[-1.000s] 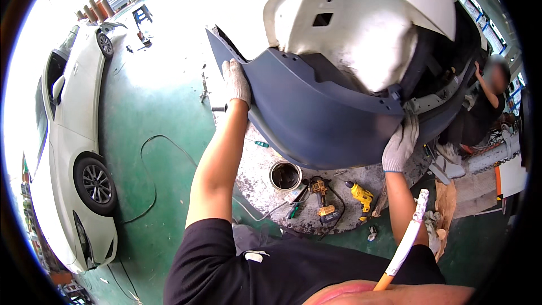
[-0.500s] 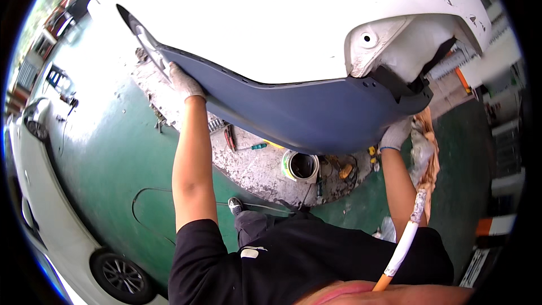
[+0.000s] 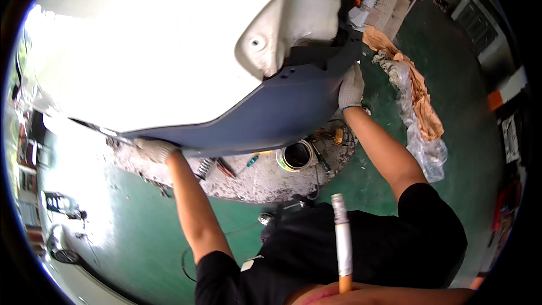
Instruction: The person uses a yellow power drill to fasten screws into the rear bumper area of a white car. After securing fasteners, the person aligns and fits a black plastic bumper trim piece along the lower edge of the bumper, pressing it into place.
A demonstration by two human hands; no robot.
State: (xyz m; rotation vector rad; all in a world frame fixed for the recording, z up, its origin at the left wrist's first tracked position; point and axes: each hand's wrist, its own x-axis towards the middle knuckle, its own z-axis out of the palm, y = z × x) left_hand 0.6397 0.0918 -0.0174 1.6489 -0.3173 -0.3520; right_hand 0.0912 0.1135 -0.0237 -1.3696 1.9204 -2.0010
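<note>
A dark blue-grey car bumper cover (image 3: 248, 118) runs along the lower edge of a white car body (image 3: 169, 51). My left hand (image 3: 155, 149), in a pale knit glove, grips its lower edge toward the left end, the fingertips partly out of sight. At the right end, beside the wheel arch (image 3: 271, 39), my gloved right hand (image 3: 351, 87) holds the cover's outer edge, fingers pointing up and partly hidden. The cover's upper edge lies close along the white body; whether it is fastened there I cannot tell.
Below the cover, a stained round platform (image 3: 248, 183) carries a bucket (image 3: 296, 156), red-handled pliers (image 3: 226, 168), a coil spring (image 3: 204, 168) and a yellow power tool (image 3: 340, 135). Brown paper (image 3: 420, 101) and clear plastic (image 3: 426, 155) lie on the green floor. A cigarette (image 3: 343, 243) juts up in front.
The view has swung to the right, so the car, cover and both arms appear shifted left. Both hands are still on the bumper cover.
</note>
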